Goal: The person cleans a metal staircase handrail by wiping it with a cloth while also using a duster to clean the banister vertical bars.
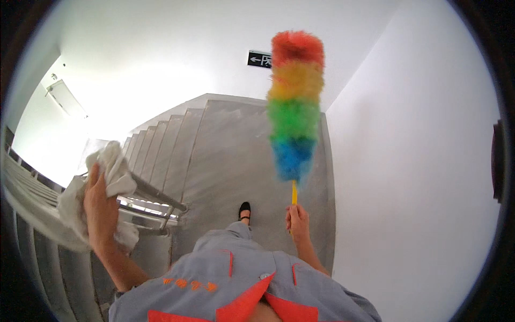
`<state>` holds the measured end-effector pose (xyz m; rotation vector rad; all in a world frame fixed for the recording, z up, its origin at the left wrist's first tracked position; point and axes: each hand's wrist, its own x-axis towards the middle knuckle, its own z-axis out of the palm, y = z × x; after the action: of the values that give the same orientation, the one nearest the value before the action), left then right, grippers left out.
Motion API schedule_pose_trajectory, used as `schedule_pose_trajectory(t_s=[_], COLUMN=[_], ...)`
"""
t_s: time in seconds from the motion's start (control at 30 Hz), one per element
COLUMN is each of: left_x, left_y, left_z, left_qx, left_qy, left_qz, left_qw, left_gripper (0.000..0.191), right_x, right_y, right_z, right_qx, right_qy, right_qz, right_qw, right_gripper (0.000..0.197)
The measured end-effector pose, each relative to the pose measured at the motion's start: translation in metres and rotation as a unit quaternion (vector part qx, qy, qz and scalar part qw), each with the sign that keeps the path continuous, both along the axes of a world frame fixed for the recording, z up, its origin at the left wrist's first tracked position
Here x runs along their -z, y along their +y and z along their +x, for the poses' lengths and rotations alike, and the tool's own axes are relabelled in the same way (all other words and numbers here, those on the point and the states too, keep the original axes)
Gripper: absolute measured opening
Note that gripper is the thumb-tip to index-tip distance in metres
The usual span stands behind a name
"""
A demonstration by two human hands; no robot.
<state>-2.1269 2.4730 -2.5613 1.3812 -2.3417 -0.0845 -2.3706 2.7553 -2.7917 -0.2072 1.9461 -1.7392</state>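
Note:
My left hand [100,215] grips a crumpled white cloth [114,169], bunched over the stair handrail [48,223] at the left; whether the cloth presses on the rail under my palm is hidden. My right hand [298,221] is closed around the yellow handle [294,193] of a fluffy duster [295,104]. The duster points away from me, banded red, orange-yellow, green and blue from its tip down. Its head covers part of a dark exit sign [259,59] on the white wall and seems held in the air before it.
Steps [161,149] run off beyond the grey landing [225,161] at the left. More steps [48,265] lie below the railing at lower left. A white wall [402,181] borders the right side. My black shoe [244,211] is on the landing. A door [66,96] shows at far left.

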Motion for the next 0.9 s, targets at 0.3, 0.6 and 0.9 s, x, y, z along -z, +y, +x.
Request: schedule_pose_trajectory(t_s=[0.3, 0.6, 0.9], left_x=[-0.018, -0.006, 0.102], left_y=[-0.016, -0.013, -0.095], left_z=[-0.001, 0.025, 0.069], left_qx=[-0.274, -0.397, -0.559], left_qy=[-0.044, 0.074, -0.332], left_qz=[0.039, 0.053, -0.013], left_qw=[0.96, 0.913, 0.76], left_gripper=[0.037, 0.04, 0.031], right_x=[0.002, 0.001, -0.015], right_y=[-0.057, -0.15, -0.283], right_z=[-0.162, -0.249, -0.404], right_qx=[0.029, -0.02, -0.153], right_qy=[0.202, 0.093, 0.313], right_qz=[0.14, 0.114, 0.196], right_qw=[0.969, 0.989, 0.916], right_gripper=[0.016, 0.019, 0.035])
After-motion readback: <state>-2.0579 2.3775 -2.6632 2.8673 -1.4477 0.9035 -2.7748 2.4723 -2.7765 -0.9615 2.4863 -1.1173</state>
